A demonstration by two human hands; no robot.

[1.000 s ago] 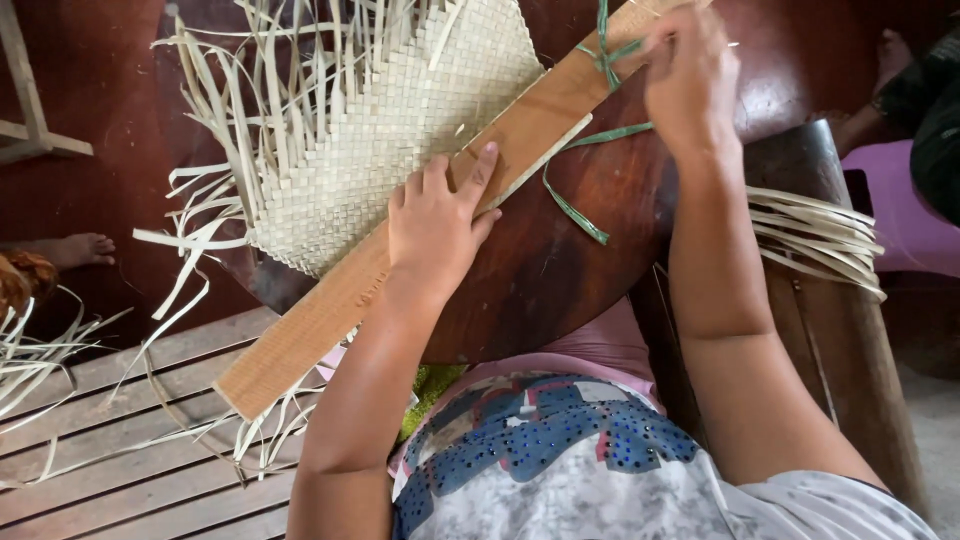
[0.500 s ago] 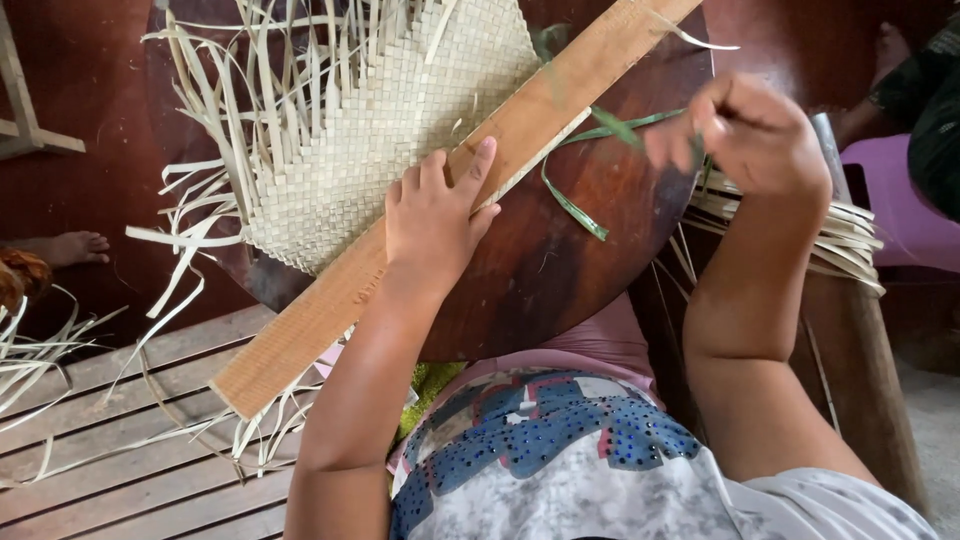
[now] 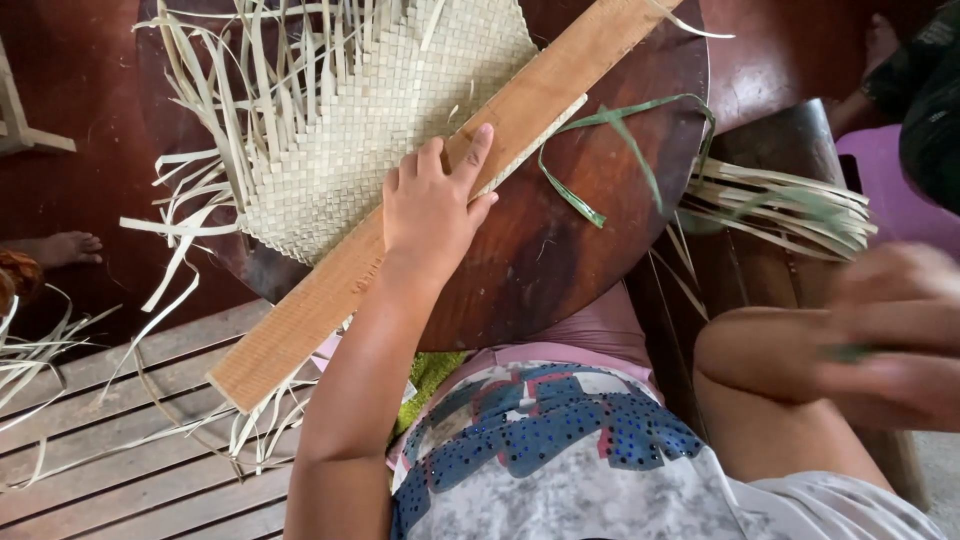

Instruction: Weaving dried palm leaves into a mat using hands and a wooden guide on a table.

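The left hand (image 3: 432, 205) lies flat and open on the plank (image 3: 420, 200), which runs lower-left to upper-right across the woven mat (image 3: 380, 110); the right hand (image 3: 890, 330) is blurred, grip unclear.

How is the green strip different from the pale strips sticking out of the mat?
The green strip is green; the mat's strips are pale straw. The green strip lies loose and alone on the round table, bent in a loop; the pale strips are many, and woven into the mat at one end. The green strip lies right of the wooden board; the pale ones fan out left of it. Both are thin, flat, leaf-like strips.
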